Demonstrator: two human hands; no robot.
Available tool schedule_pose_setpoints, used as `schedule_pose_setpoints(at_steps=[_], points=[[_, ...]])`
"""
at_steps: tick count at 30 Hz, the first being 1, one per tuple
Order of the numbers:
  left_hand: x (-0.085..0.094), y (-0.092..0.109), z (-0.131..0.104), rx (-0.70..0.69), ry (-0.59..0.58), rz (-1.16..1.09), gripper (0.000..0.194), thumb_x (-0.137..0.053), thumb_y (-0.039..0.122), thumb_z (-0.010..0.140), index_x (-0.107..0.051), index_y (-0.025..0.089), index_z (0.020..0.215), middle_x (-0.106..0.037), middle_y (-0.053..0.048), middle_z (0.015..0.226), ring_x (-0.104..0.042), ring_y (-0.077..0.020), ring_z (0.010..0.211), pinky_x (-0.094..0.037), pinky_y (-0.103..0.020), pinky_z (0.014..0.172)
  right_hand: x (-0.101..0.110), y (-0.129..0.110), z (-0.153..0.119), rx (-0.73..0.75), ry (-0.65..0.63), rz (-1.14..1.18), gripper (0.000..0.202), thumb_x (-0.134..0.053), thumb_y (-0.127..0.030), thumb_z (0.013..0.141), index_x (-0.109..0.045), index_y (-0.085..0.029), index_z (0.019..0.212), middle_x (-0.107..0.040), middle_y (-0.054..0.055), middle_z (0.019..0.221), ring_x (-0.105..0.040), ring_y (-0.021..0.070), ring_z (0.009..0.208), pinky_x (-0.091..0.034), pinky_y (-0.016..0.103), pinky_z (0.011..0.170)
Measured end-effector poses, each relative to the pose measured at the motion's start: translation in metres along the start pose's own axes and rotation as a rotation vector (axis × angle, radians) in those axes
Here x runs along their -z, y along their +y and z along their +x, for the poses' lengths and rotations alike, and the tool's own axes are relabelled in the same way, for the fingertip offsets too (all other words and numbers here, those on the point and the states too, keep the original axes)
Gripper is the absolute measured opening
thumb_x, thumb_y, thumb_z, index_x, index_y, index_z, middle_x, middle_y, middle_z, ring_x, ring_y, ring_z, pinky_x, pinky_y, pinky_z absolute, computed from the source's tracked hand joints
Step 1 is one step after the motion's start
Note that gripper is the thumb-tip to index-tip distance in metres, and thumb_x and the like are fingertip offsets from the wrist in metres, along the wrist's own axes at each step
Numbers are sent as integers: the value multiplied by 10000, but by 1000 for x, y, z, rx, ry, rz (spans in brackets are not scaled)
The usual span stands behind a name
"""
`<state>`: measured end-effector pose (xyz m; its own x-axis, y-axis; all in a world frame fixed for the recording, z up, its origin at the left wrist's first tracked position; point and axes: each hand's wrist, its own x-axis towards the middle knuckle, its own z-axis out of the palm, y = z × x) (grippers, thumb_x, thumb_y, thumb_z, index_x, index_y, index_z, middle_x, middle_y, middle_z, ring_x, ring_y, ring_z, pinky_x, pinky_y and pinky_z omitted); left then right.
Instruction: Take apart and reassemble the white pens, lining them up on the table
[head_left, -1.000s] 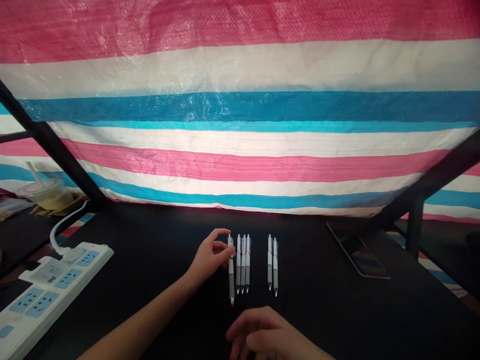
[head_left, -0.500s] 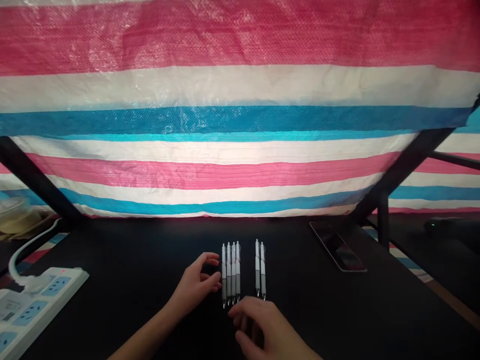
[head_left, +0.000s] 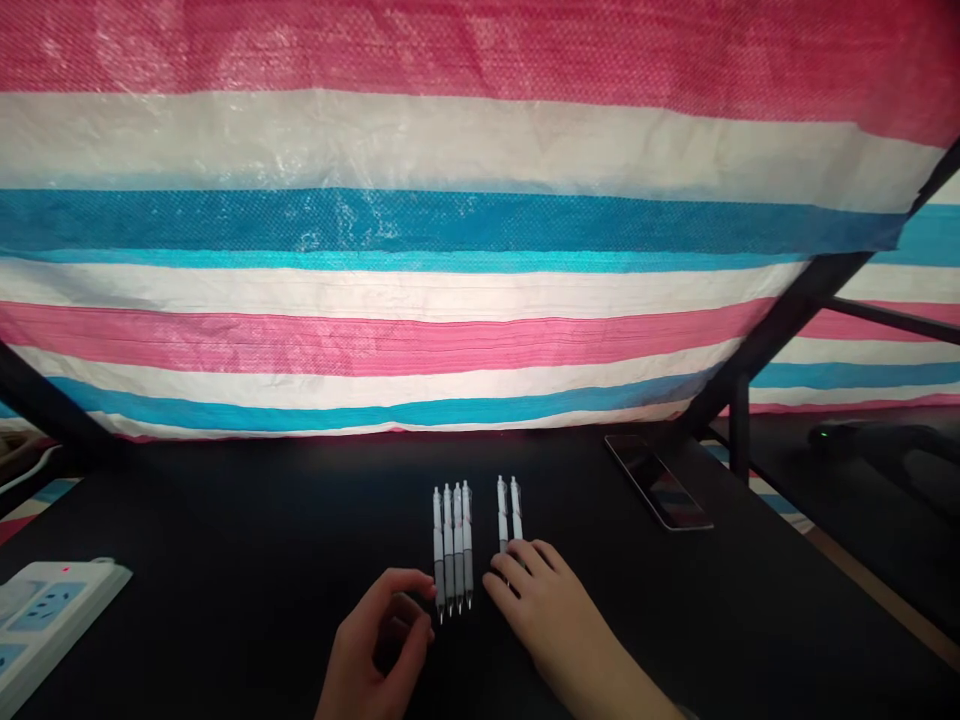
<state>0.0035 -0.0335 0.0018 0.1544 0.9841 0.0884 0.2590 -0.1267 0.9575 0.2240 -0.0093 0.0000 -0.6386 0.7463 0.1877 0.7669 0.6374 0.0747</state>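
Several white pens with grey grips (head_left: 453, 545) lie side by side on the black table (head_left: 247, 560), tips toward me. To their right are two more pens (head_left: 509, 510) of the same kind. My left hand (head_left: 386, 635) is beside the lower left end of the larger group, fingers curved with a gap between thumb and index, holding nothing. Over the lower part of the two pens lies my right hand (head_left: 536, 595), palm down with fingers spread, hiding their grips and tips.
A dark phone (head_left: 658, 483) lies at the right back. At the left front is a white power strip (head_left: 71, 620). Black slanted frame bars (head_left: 772, 345) stand at both sides, before a striped sheet (head_left: 450, 230).
My right hand has moved forward and right, onto the two pens. My left hand has drawn back toward me. The view has shifted slightly to the right.
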Motion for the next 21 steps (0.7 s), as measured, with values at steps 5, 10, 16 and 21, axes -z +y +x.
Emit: schedule_pose_setpoints(at_steps=[5,10,16,21], points=[[2,1,-1,-62,8,32,147,-518,231,907,-611,241,1021,-668,-24,889,-665,-158,698,-557,-249,645,2,1,3,111,43,-28,107,-699,-112,811,-609,-170,801,-676,17,887,-604,215,906,-453,359,844],[2,-2,0,-59,33,28,144,-517,211,903,-610,230,1011,-678,-26,887,-669,-159,693,-567,-261,653,4,-1,2,194,32,38,66,-635,-139,870,-601,-182,833,-640,11,873,-562,221,959,-412,407,956],[1,-4,1,-39,47,-5,128,-536,222,896,-615,228,997,-683,-20,865,-666,-159,681,-563,-265,650,16,-4,4,222,42,94,127,-544,-88,903,-595,-175,826,-631,23,843,-551,215,933,-425,411,947],[4,1,3,41,104,-89,110,-573,263,879,-625,226,968,-671,-18,859,-649,-166,677,-547,-281,658,42,-6,1,148,214,468,238,-445,-45,914,-584,-186,1047,-647,54,982,-554,190,905,-477,358,820]])
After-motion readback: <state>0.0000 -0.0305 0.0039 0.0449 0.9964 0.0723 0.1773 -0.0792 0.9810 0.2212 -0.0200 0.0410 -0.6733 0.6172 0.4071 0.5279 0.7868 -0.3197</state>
